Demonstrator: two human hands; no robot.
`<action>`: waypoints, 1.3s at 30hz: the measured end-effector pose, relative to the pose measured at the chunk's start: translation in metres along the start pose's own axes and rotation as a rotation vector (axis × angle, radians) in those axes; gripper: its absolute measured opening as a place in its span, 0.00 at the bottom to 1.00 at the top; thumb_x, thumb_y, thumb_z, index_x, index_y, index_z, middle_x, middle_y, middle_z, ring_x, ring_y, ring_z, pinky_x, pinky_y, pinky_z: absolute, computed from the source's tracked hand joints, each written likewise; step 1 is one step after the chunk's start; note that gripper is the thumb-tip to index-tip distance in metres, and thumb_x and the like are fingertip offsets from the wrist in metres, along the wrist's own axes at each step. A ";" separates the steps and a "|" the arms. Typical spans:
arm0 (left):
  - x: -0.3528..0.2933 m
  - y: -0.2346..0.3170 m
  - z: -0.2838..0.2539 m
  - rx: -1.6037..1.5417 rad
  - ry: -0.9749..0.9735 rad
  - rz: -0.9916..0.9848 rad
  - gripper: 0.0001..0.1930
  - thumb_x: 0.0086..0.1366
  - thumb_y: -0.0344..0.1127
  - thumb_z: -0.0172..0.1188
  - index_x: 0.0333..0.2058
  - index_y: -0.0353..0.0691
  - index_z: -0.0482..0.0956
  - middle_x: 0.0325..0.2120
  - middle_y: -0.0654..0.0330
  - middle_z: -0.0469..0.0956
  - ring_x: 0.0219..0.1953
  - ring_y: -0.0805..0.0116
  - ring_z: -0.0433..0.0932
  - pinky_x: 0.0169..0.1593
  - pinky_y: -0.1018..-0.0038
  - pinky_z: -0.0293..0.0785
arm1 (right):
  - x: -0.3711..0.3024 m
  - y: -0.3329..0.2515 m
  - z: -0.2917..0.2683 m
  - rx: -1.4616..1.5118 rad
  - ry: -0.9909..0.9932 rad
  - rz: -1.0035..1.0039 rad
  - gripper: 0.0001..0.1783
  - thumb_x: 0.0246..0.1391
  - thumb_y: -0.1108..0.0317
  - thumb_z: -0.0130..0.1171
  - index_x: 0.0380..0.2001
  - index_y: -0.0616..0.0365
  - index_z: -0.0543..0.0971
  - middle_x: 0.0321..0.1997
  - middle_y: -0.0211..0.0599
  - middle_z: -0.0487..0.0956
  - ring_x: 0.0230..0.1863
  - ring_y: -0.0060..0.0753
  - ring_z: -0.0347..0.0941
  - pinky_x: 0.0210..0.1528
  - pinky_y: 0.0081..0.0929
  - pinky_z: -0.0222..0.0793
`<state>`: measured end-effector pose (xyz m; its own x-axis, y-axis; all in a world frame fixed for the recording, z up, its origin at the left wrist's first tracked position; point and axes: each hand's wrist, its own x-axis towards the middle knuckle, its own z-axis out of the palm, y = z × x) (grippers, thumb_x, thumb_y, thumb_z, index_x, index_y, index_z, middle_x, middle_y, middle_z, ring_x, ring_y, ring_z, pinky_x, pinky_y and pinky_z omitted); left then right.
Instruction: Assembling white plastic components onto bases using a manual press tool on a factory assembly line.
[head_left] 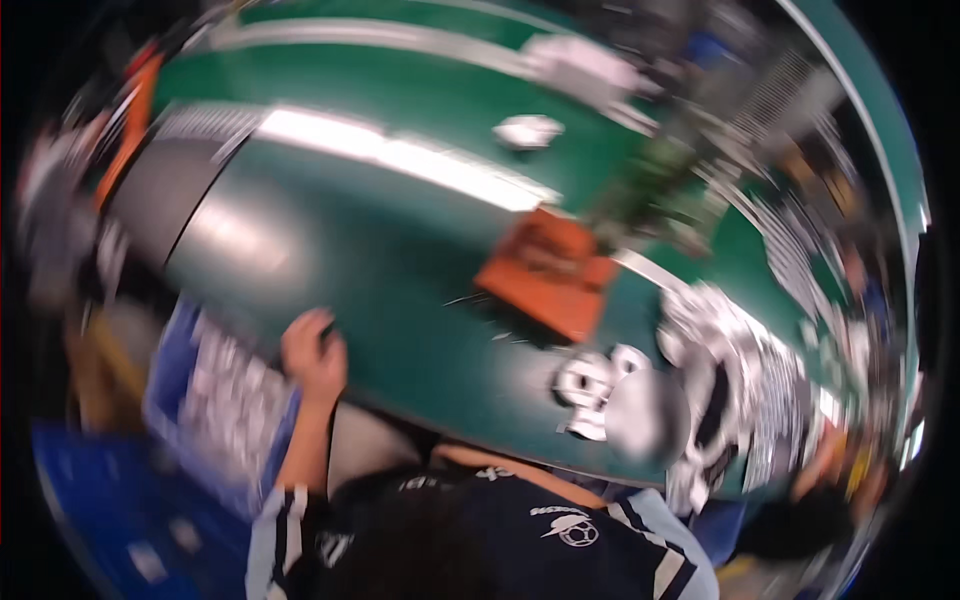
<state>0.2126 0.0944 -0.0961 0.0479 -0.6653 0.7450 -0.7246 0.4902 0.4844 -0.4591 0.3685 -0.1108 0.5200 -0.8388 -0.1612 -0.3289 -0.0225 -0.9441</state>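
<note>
The whole view is smeared by motion. My left hand (314,356) is over the near left edge of the dark green work mat (400,270), beside a blue bin (165,385). Its fingers look curled, with a small dark spot between them and the thumb; what that is cannot be made out. My right forearm (525,478) runs leftward along the near table edge, and the hand at its end is hidden. White parts with dark holes (584,384) sit on the mat at the right, next to a pale grey rounded thing (648,415).
An orange-red open box (550,275) stands right of the middle. Pale small pieces (235,400) fill the blue bin. A white lump (528,131) lies farther back on the green surface. Heaped white and grey things (735,370) crowd the right, near another person's arm (810,515).
</note>
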 end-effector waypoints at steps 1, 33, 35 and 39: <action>0.006 0.007 0.007 -0.001 0.013 -0.017 0.14 0.46 0.23 0.55 0.35 0.38 0.76 0.37 0.53 0.76 0.43 0.53 0.74 0.48 0.64 0.68 | 0.083 -0.016 0.013 -0.043 -0.018 -0.031 0.17 0.55 0.53 0.48 0.35 0.53 0.79 0.39 0.47 0.76 0.43 0.45 0.72 0.42 0.35 0.67; -0.173 -0.441 -0.180 0.911 -0.168 -1.213 0.33 0.48 0.64 0.55 0.50 0.52 0.73 0.51 0.45 0.65 0.55 0.46 0.61 0.58 0.52 0.51 | 0.783 0.021 0.518 -0.521 0.402 0.115 0.23 0.43 0.52 0.62 0.31 0.62 0.74 0.36 0.53 0.74 0.42 0.53 0.69 0.42 0.45 0.64; -0.143 -0.450 -0.147 0.920 -0.276 -1.161 0.36 0.46 0.68 0.54 0.53 0.56 0.70 0.51 0.43 0.64 0.55 0.44 0.60 0.58 0.51 0.49 | 0.825 0.103 0.482 -0.641 0.316 0.131 0.32 0.45 0.47 0.60 0.42 0.65 0.72 0.47 0.56 0.72 0.48 0.55 0.68 0.50 0.42 0.63; -0.158 -0.417 -0.203 0.707 -0.451 -1.436 0.44 0.46 0.72 0.52 0.60 0.57 0.60 0.52 0.43 0.65 0.54 0.46 0.65 0.55 0.50 0.55 | 0.833 -0.049 0.506 -0.220 0.279 0.217 0.48 0.45 0.40 0.59 0.55 0.73 0.63 0.59 0.63 0.63 0.61 0.59 0.58 0.64 0.40 0.50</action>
<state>0.6469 0.1091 -0.3226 0.8093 -0.4796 -0.3391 -0.4233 -0.8765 0.2291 0.3895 -0.0541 -0.3442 0.1966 -0.9513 -0.2374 -0.5838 0.0810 -0.8079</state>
